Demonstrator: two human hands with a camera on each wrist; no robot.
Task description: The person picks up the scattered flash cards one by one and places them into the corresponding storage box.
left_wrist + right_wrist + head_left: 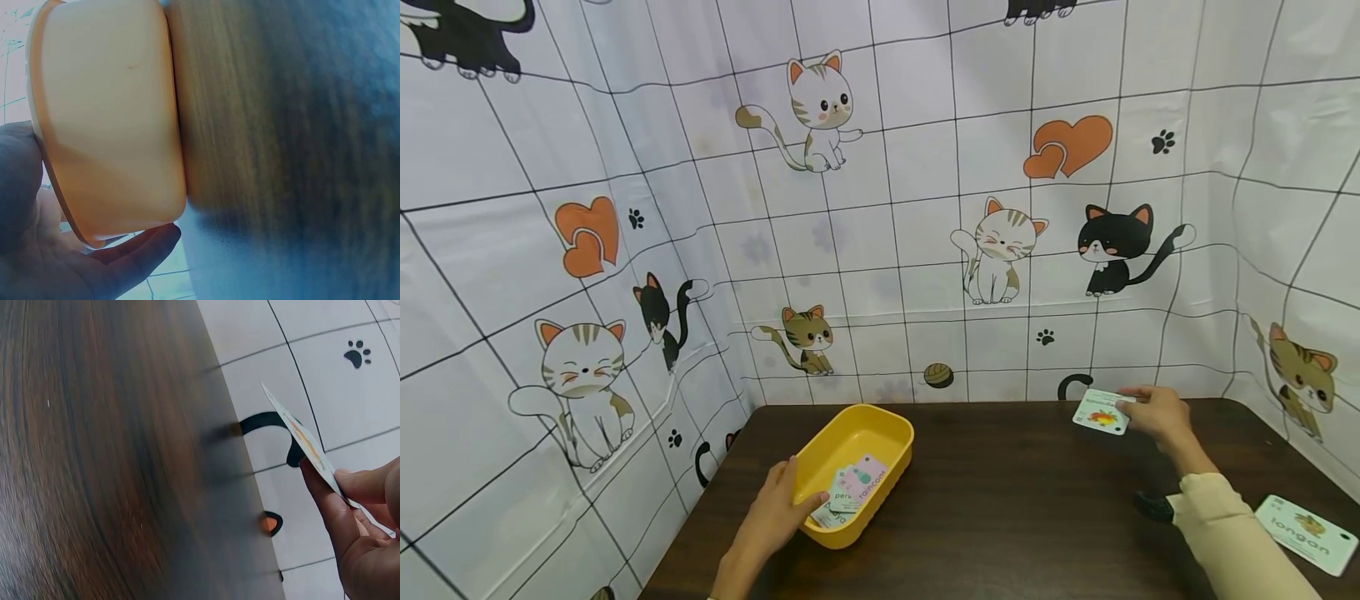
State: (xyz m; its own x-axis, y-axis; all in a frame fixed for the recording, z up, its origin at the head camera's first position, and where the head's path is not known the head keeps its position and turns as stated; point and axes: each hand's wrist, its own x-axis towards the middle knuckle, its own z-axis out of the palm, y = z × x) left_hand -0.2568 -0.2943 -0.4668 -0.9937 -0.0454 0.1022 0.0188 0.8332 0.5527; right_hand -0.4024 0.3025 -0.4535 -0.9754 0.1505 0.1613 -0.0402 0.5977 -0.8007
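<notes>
At the table's left side, a yellow plastic basket (857,423) holds several picture cards (853,487), overlapping at its near end. My left hand (782,508) grips the basket's near left rim, thumb on one side and fingers on the other. In the left wrist view the basket's wall (112,119) stands on the tabletop. Over the far right of the table, my right hand (1157,414) pinches a white card (1101,412) with an orange and yellow fruit picture. The right wrist view shows that card (306,444) nearly edge-on between thumb and fingers.
A card reading "longan" (1306,533) lies at the table's right edge, beside the right sleeve (1240,533). A black object (1152,507) sits by the right cuff. Behind the dark wooden table (1000,500) hangs a white cat-print sheet (917,208).
</notes>
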